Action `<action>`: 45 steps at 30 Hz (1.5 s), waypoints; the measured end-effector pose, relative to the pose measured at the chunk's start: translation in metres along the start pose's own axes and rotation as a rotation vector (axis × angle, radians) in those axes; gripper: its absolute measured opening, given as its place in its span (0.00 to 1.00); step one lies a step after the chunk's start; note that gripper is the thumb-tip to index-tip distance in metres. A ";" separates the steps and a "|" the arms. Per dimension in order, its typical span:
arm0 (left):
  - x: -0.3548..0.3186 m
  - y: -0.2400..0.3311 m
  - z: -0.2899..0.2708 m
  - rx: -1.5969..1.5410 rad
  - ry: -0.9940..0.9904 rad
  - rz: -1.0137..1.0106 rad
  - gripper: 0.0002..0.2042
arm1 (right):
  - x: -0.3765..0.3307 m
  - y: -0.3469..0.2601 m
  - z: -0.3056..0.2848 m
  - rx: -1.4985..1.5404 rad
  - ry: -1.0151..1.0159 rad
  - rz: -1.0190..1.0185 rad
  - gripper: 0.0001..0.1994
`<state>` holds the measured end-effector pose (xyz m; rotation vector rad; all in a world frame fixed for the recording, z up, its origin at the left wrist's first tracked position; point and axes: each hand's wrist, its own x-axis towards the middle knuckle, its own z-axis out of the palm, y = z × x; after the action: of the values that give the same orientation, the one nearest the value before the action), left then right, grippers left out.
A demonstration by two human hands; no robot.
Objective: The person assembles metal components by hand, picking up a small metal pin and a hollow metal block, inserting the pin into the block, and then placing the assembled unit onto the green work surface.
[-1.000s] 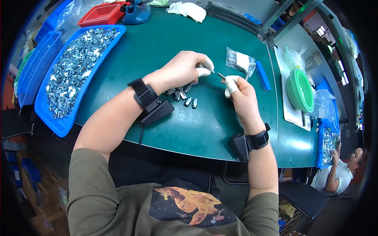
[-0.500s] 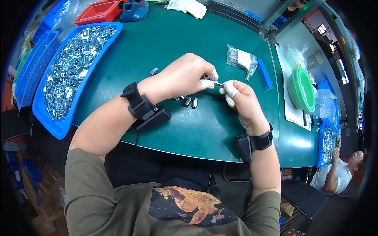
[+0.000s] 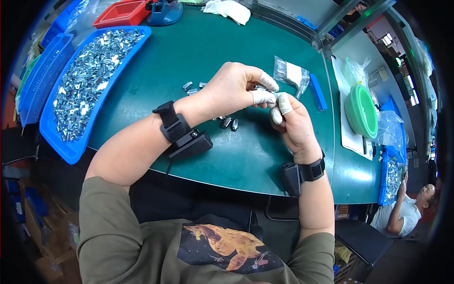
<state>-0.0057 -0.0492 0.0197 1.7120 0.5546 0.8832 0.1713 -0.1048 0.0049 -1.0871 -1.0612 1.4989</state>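
My left hand [image 3: 232, 90], white covers on its fingertips, is closed around a small shiny metal part [image 3: 258, 87], mostly hidden by the fingers. Against those fingertips my right hand [image 3: 297, 124], also with covered fingertips, is closed in a pinch; what lies in it is hidden. Both hands meet above the green table [image 3: 265, 156]. Several loose metal parts lie under and beside the left hand, among them a short hexagonal metal piece [image 3: 235, 124] in front and another metal piece [image 3: 187, 86] by the wrist.
A long blue tray [image 3: 72, 154] full of metal parts stands at the left, with a red bin [image 3: 120, 13] behind it. Beyond my right hand lie a clear plastic bag [image 3: 287, 72] and a blue bar [image 3: 318, 92]. Green bowls [image 3: 362, 111] stand farther right; a person [image 3: 402, 213] sits beyond.
My left hand has shifted right, and its fingertips now meet the right hand's. The thin metal tip that showed between the hands is now hidden. More loose parts show by the left wrist.
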 end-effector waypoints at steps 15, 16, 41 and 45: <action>-0.015 -0.042 -0.194 1.133 1.308 -0.071 0.12 | 0.005 0.002 -0.009 -0.222 0.193 -0.092 0.13; -0.015 -0.036 -0.183 1.424 1.337 -0.101 0.13 | 0.005 0.003 -0.009 -0.225 0.195 -0.082 0.12; 0.009 -0.020 -0.006 0.185 -0.040 -0.026 0.08 | 0.004 0.011 -0.002 -0.565 0.154 -0.230 0.08; 0.007 -0.013 0.001 0.236 0.001 0.037 0.08 | 0.003 0.005 -0.009 -0.263 0.016 -0.023 0.11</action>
<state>0.0005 -0.0410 0.0092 1.9401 0.6496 0.8720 0.1788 -0.1021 -0.0023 -1.2605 -1.2815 1.3557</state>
